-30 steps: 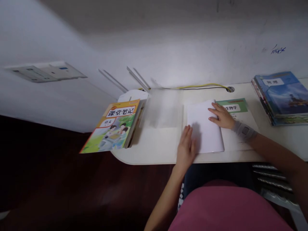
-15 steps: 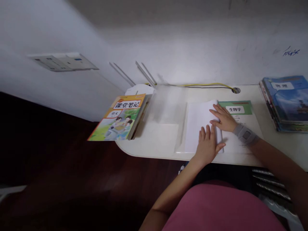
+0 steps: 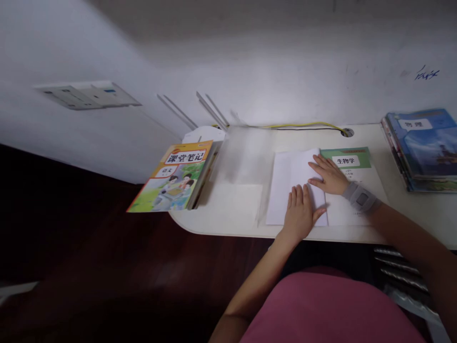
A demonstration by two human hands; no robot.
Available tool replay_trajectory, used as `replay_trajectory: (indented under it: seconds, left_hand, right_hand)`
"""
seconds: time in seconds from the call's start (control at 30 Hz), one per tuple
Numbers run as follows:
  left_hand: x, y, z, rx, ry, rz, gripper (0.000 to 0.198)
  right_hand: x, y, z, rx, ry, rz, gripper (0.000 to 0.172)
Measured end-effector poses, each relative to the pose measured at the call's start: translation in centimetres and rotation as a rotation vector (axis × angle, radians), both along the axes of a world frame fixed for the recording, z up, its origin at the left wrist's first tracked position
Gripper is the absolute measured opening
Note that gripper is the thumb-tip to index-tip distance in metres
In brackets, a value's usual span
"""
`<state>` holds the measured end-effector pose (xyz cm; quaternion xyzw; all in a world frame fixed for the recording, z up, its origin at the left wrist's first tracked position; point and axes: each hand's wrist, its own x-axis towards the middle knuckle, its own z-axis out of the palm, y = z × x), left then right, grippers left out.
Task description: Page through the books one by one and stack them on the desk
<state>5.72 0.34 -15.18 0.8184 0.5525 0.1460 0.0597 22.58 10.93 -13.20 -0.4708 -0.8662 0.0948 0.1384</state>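
Note:
A biology textbook (image 3: 352, 205) with a green band across its top lies on the white desk (image 3: 228, 219). Against its left side is a blank white page or flap (image 3: 283, 176), folded out flat. My left hand (image 3: 300, 209) rests on the lower part of the white flap, fingers stretched and thumb apart. My right hand (image 3: 330, 175), with a grey band on the wrist, lies flat across the edge between flap and cover, fingers spread. A see-through plastic edge (image 3: 263, 205) shows left of the flap. Neither hand grips anything.
A stack of books with a yellow-orange cover (image 3: 174, 176) juts over the desk's left edge. Another stack with a blue physics book (image 3: 428, 147) stands at the right. A white router (image 3: 203, 134) with antennas and a yellow cable (image 3: 303, 125) are along the wall.
My left hand has slid slightly left over the white flap, which now lies flatter. My right hand stays near the flap's edge. The whole view has shifted a little.

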Motion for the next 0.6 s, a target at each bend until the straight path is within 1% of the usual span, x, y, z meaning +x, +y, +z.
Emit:
replay_trajectory:
  seconds: [0.2,0.33,0.43,0.5,0.6]
  left_hand:
    - [-0.4,-0.8,0.5,0.019,0.037,-0.025,0.088]
    - [1.0,-1.3,1.1,0.030,-0.008,-0.066,0.092]
    - [2.4,-1.8,1.2,0.014,-0.008,-0.108,0.094]
    - [2.9,-1.9,1.0,-0.005,0.020,-0.098,0.094]
    - [2.8,-1.5,0.6,-0.017,0.054,-0.034,0.095]
  right_hand:
    - [-0.2,-0.1,-0.1,0.017,-0.052,0.002,0.068]
    - [-0.4,-0.2,-0.2,0.039,-0.104,0.006,0.067]
    - [-0.4,-0.2,-0.3,0.063,-0.106,0.004,0.067]
    - [-0.4,-0.2,-0.4,0.065,-0.089,-0.017,0.066]
    - [-0.5,0.0,-0.6,0.051,-0.059,-0.064,0.067]
